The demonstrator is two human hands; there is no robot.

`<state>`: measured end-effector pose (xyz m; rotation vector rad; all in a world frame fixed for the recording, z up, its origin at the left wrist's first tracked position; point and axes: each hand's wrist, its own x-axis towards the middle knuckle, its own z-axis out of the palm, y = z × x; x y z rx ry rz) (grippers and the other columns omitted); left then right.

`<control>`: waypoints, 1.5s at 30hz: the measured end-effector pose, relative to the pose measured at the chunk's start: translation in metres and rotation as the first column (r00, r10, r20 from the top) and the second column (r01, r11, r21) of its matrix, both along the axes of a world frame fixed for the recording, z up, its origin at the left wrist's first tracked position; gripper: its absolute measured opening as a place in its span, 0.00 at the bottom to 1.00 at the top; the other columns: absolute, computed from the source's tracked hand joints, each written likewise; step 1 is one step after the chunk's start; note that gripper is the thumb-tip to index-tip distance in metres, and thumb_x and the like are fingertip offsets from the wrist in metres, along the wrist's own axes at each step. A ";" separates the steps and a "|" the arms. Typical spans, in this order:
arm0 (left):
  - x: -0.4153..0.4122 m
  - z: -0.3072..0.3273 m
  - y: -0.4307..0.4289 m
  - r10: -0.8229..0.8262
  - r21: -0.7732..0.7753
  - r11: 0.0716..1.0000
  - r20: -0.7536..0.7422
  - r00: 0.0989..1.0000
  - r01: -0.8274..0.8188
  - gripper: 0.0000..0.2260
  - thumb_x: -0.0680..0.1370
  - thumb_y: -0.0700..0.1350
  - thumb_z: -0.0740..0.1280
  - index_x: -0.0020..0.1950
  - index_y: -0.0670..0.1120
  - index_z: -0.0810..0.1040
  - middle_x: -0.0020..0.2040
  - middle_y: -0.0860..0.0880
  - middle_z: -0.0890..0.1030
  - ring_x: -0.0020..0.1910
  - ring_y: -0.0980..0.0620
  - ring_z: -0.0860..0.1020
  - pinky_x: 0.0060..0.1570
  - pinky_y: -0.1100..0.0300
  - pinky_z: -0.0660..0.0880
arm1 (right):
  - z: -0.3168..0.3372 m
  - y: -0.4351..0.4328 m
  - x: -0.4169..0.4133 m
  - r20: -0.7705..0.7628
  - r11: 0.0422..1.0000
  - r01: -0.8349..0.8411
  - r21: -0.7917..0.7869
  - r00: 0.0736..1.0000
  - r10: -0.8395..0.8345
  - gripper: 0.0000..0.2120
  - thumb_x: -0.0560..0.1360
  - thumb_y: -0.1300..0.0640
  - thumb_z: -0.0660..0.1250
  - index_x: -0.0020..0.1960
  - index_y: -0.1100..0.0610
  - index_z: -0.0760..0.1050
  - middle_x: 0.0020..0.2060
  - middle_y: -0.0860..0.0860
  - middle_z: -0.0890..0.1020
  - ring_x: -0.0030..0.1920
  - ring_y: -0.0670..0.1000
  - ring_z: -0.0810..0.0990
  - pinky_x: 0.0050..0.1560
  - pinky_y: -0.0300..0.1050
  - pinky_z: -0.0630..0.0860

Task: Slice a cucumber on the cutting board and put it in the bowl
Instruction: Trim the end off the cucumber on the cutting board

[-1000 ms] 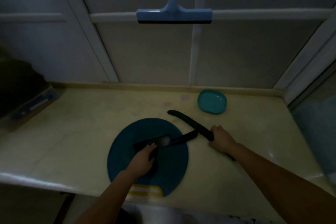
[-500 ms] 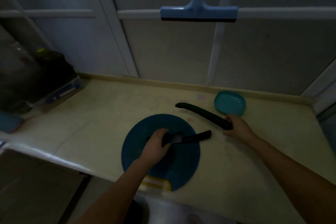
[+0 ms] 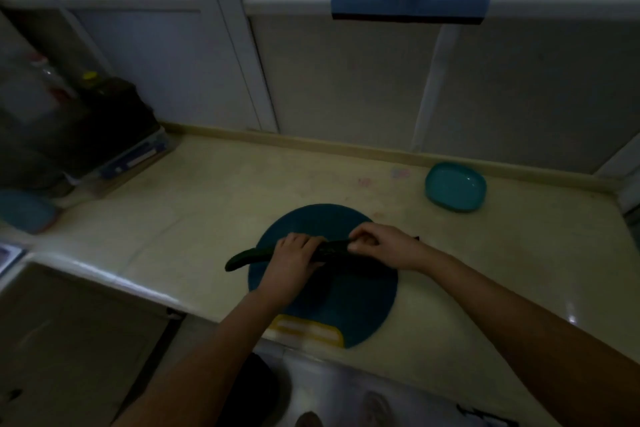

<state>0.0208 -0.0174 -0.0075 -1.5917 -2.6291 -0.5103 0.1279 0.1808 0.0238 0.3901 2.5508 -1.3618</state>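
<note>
the left hand (image 3: 294, 262) and right hand (image 3: 381, 246) each gripped the cucumber (image 3: 247, 257), held across the blue cutting board (image 3: 363, 298); the teal bowl (image 3: 455, 187) sat apart on the surface (image 3: 207, 201).

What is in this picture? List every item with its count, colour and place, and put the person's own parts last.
cucumber: one, dark green, lying across the cutting board, its left end past the board's edge
cutting board: one, round, dark blue with a yellow handle, at the counter's near edge
bowl: one, teal, far right of the counter, by the wall
counter: one, cream, under everything
squeegee: one, light blue, hanging on the wall above
box: one, blue and white, far left corner of the counter, holding dark items
left hand: one, gripping the cucumber over the board
right hand: one, gripping the cucumber further right
</note>
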 end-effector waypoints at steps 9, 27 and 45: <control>-0.024 -0.013 -0.046 0.076 -0.059 0.996 0.073 0.994 -0.072 0.19 0.67 0.42 0.74 0.58 0.45 0.78 0.46 0.44 0.79 0.46 0.40 0.77 0.44 0.49 0.72 | -0.062 0.021 0.015 0.099 0.891 -0.142 0.430 0.989 0.110 0.37 0.72 0.54 0.70 0.75 0.51 0.54 0.69 0.53 0.67 0.67 0.53 0.68 0.68 0.47 0.66; -0.010 -0.041 0.026 0.141 -0.222 0.968 0.111 0.984 -0.114 0.27 0.81 0.47 0.57 0.75 0.60 0.48 0.60 0.46 0.66 0.55 0.47 0.66 0.53 0.54 0.64 | -0.058 0.036 0.038 -0.154 0.871 0.424 0.250 0.905 -0.396 0.24 0.81 0.56 0.53 0.75 0.51 0.52 0.62 0.57 0.76 0.55 0.57 0.78 0.53 0.45 0.74; -0.008 -0.066 0.099 -0.014 -0.132 0.990 0.221 0.975 0.044 0.18 0.79 0.43 0.61 0.69 0.46 0.67 0.62 0.42 0.71 0.56 0.44 0.68 0.54 0.54 0.68 | -0.075 -0.023 0.055 -0.112 0.865 0.384 0.322 0.923 -0.368 0.31 0.81 0.56 0.51 0.70 0.43 0.31 0.44 0.55 0.78 0.40 0.54 0.76 0.43 0.47 0.75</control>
